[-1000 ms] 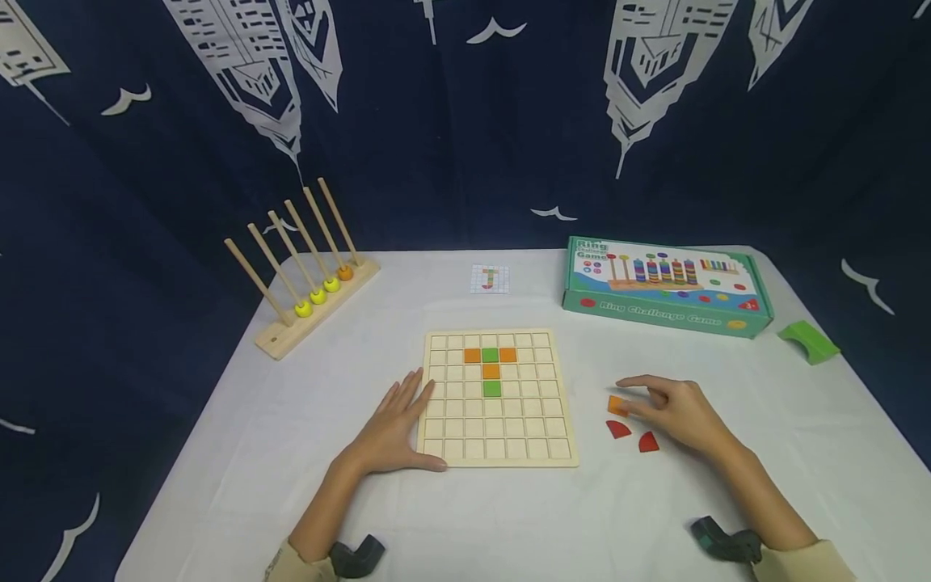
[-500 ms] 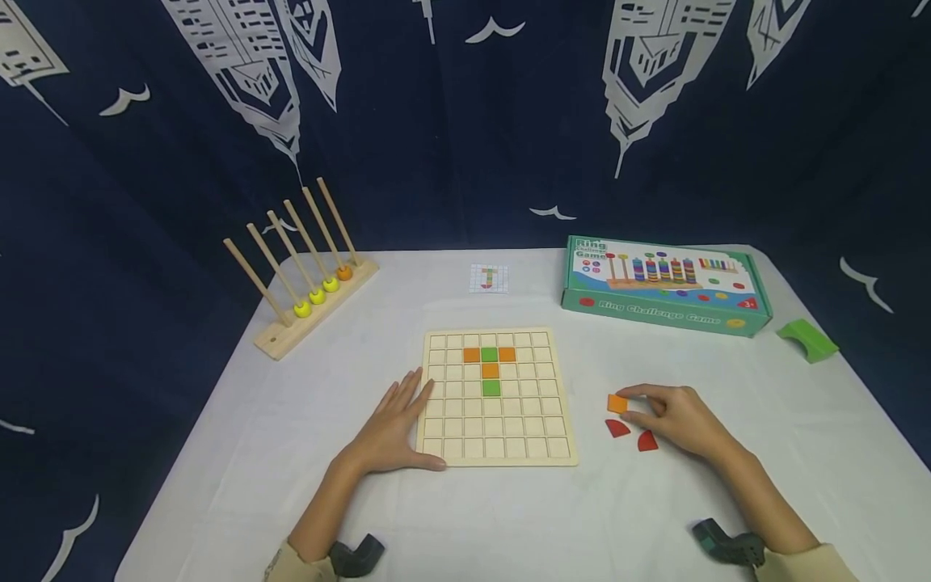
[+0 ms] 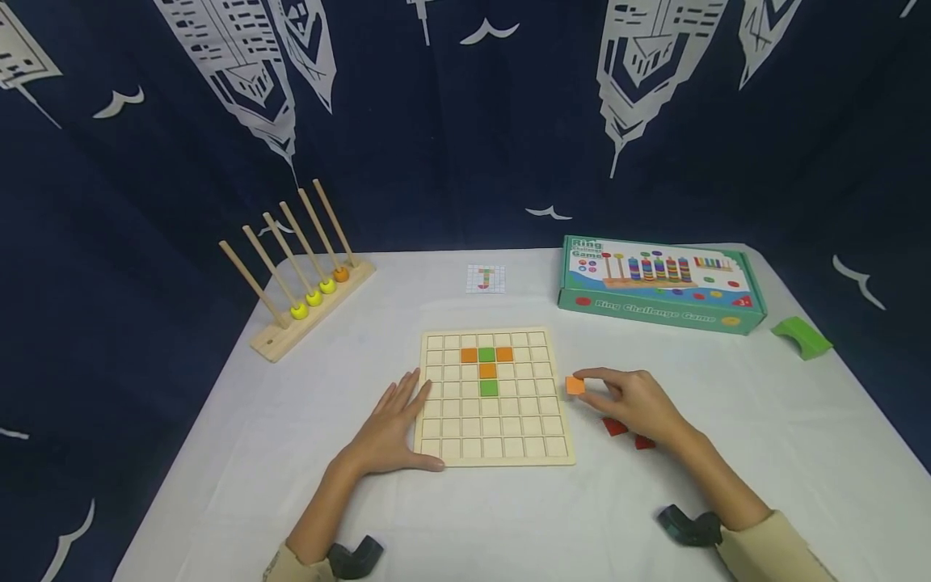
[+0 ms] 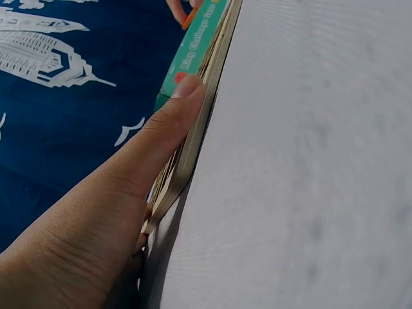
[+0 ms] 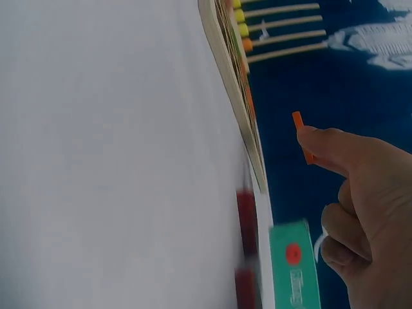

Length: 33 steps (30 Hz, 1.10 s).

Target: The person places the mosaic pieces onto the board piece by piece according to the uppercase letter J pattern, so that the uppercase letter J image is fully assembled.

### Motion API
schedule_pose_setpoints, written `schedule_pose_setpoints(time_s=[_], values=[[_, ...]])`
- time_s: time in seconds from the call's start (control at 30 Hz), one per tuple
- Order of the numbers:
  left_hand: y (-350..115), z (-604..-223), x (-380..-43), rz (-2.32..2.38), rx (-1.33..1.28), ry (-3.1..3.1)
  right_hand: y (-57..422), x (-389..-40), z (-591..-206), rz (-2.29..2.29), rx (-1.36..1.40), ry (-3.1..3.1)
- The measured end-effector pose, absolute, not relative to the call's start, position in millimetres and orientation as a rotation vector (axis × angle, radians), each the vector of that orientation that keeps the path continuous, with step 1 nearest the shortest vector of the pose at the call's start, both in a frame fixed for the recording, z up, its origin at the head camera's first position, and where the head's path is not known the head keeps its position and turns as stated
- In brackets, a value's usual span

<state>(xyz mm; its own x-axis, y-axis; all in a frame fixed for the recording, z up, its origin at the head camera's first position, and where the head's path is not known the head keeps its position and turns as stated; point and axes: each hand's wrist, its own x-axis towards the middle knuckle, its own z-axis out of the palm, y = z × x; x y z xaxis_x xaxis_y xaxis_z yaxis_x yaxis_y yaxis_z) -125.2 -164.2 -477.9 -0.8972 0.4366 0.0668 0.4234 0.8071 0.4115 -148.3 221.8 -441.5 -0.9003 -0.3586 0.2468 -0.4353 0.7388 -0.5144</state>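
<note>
A wooden grid board (image 3: pixel 494 428) lies in the middle of the white table, with orange and green square tiles (image 3: pixel 487 362) set in a T shape near its top. My left hand (image 3: pixel 389 424) rests flat against the board's left edge (image 4: pixel 193 138), fingers straight. My right hand (image 3: pixel 629 398) pinches an orange square tile (image 3: pixel 575 385) just off the board's right edge, lifted above the table; in the right wrist view the orange tile (image 5: pixel 299 132) sticks out from the fingertips. Two red quarter-round pieces (image 3: pixel 617 427) lie on the table under that hand.
A wooden peg rack (image 3: pixel 301 283) with yellow and orange beads stands at the back left. A green game box (image 3: pixel 658 284) sits at the back right, a green arch block (image 3: pixel 800 336) beside it. A small pattern card (image 3: pixel 486 279) lies behind the board.
My right hand picked up the orange tile from beside the red pieces and carried it left toward the board's right edge. The left hand stayed still.
</note>
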Motion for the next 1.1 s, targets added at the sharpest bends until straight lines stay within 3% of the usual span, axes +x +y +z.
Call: schedule_pose_setpoints(time_s=[0.47, 1.1], values=[[-164, -476, -125, 0.657, 0.71, 2.953, 146, -155, -452, 0.867, 0.975, -2.747], [-165, -478, -125, 0.638, 0.696, 2.951, 113, -155, -460, 0.797, 0.958, -2.831]])
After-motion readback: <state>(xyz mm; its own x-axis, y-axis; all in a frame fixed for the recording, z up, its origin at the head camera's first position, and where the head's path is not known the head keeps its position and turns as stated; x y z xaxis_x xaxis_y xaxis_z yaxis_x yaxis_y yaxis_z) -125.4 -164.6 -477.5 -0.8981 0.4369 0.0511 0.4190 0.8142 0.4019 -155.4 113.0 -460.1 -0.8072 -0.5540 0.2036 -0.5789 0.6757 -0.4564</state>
